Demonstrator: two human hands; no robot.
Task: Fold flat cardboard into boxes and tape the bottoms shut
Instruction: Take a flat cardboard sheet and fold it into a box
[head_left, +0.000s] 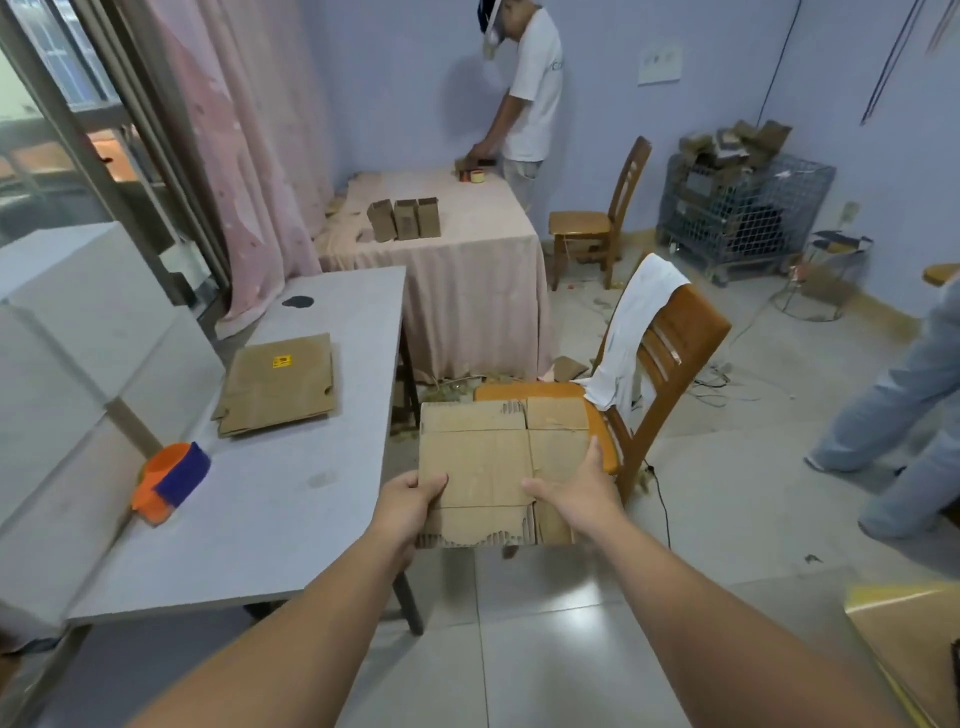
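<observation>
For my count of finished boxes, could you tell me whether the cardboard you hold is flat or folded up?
Flat: the cardboard blank is one level slab, flaps in plane with panels, no walls raised.

One head-worn wide-angle view, forward and down, close over left hand (414, 501) and right hand (581, 491).

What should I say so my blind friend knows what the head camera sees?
The left hand and right hand grip flat cardboard by its near end at a wooden chair. On the grey table to the left lie more flat sheets and an orange tape dispenser. Far off, another person stands near three boxes.
</observation>
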